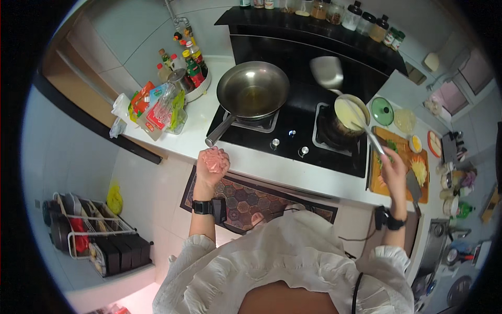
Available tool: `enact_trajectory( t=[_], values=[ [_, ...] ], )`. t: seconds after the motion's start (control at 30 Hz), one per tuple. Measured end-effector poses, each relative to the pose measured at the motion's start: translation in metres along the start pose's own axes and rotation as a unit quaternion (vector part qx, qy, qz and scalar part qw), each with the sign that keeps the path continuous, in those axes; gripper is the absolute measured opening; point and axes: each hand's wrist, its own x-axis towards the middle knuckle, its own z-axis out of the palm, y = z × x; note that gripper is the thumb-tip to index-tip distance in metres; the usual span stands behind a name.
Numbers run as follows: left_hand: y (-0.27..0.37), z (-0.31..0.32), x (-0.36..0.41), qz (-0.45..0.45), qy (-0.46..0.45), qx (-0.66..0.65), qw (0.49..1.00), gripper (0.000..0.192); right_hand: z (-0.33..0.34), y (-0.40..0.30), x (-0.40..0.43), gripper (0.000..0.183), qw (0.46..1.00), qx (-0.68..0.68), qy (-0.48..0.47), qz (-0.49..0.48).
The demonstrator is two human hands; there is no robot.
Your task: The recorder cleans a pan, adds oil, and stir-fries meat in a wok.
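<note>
My left hand (204, 174) is cupped around a handful of sliced raw meat (215, 160), just in front of the wok's handle tip. In my right hand (393, 168) is the handle of a metal wok spatula (328, 72). Its blade, slightly blurred, points to the back of the hob, and its shaft crosses above a small pot (366, 110) with something pale yellow in it. A steel wok (235, 84) sits on the left burner, a little yellowish liquid at its bottom; its handle points towards me.
A wooden cutting board (396, 188) at right bears shredded food, greens and a cleaver (413, 188). Behind it lies a green lid (381, 111). Sauce bottles (192, 68) and food packets (157, 106) stand left of the black gas hob (288, 121). Jars line the back ledge (306, 23).
</note>
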Motion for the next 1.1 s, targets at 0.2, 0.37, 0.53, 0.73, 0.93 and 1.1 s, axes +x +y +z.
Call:
enact_trajectory(
  t=[0.2,0.37,0.53,0.73,0.93,1.1],
  values=[
    [0.059,0.001,0.004,0.019,-0.057,-0.031,0.998,0.016,0.125,-0.004,0.062,0.023,0.979,-0.139,-0.094,-0.118],
    [0.094,0.001,0.007,0.055,-0.015,-0.033,0.998,0.017,0.216,0.01,0.122,0.028,0.974,-0.198,-0.088,-0.064],
    [0.123,-0.01,0.017,0.078,0.015,-0.055,0.995,0.018,0.253,0.007,0.143,0.022,0.947,-0.263,-0.095,-0.157],
    [0.159,-0.029,0.048,0.026,0.005,-0.057,0.998,0.019,0.269,0.007,0.152,0.021,0.953,-0.273,-0.094,-0.094],
    [0.193,-0.04,0.084,-0.011,-0.023,-0.035,0.999,0.021,0.297,0.013,0.138,0.02,0.97,-0.232,-0.072,0.028],
    [0.21,-0.04,0.099,-0.056,-0.029,-0.035,0.997,0.02,0.291,0.011,0.126,0.022,0.973,-0.105,-0.145,0.144]
  ],
)
